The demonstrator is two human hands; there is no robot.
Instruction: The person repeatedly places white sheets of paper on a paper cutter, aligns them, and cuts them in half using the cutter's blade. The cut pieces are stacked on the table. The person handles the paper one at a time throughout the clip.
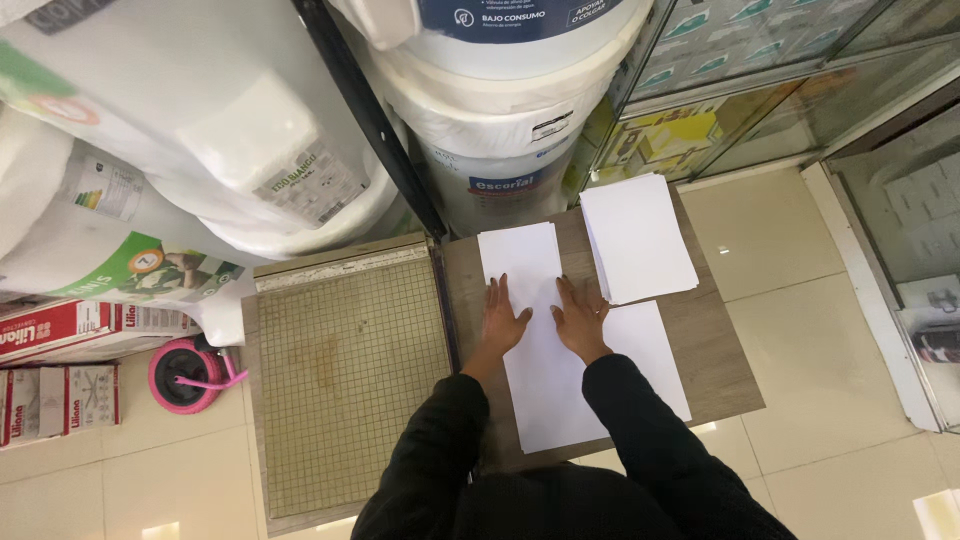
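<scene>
My left hand lies flat with fingers spread on a long stack of white paper. My right hand rests flat on the same paper, just to the right of the left, a ring on one finger. Both press on the sheets and grip nothing. The paper lies on a small wooden table. A second stack of white sheets sits at the table's far right corner, partly over the edge. Black sleeves cover both my arms.
A paper cutter with a gridded board and a raised black blade arm stands left of the table. Large white wrapped rolls and buckets crowd behind. Red-and-white boxes, a pink tape roll, and glass display cases surround.
</scene>
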